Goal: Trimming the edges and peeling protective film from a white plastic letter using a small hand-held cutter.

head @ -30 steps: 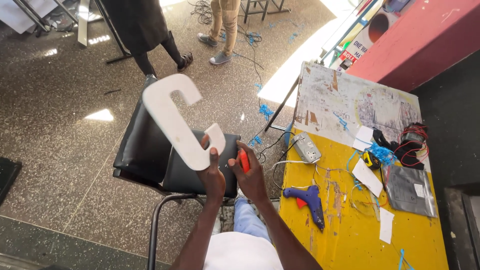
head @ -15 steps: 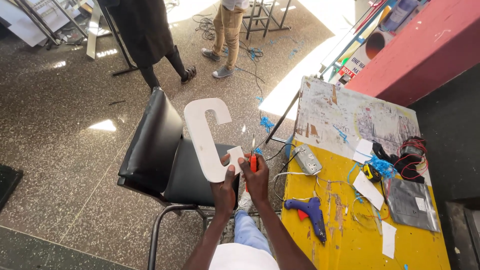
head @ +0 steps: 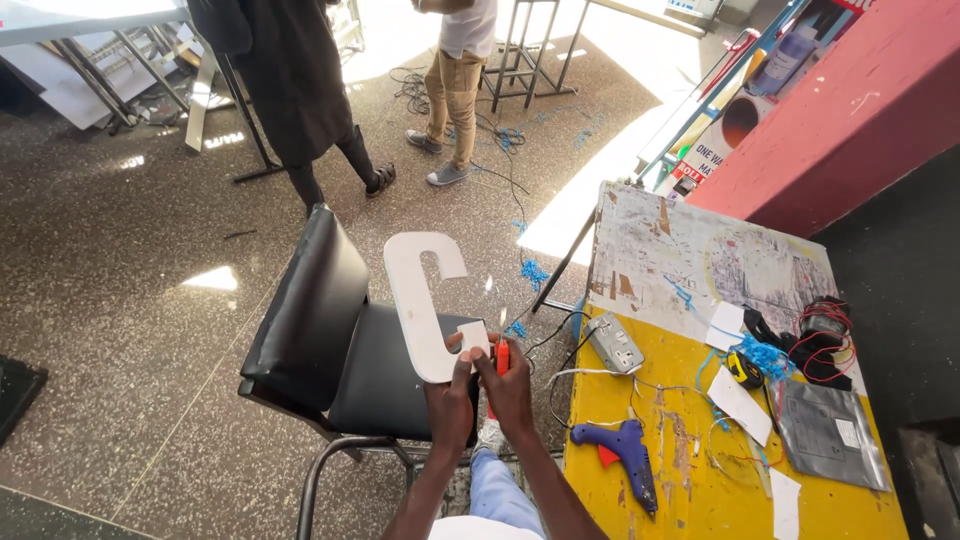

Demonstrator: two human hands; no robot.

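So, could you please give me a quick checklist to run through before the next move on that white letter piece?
1. Left hand grips the white C-shaped letter at its lower end: ok.
2. Right hand holds the orange-handled tool against the letter: ok.
3. Tool's tip or blade position: cannot tell, hidden by fingers.
4. Letter is held over the black chair, clear of the yellow table: ok.
5. Blue glue gun lies on the table, within reach: ok.
6. Floor cables near the two people standing: not ok, tangled.
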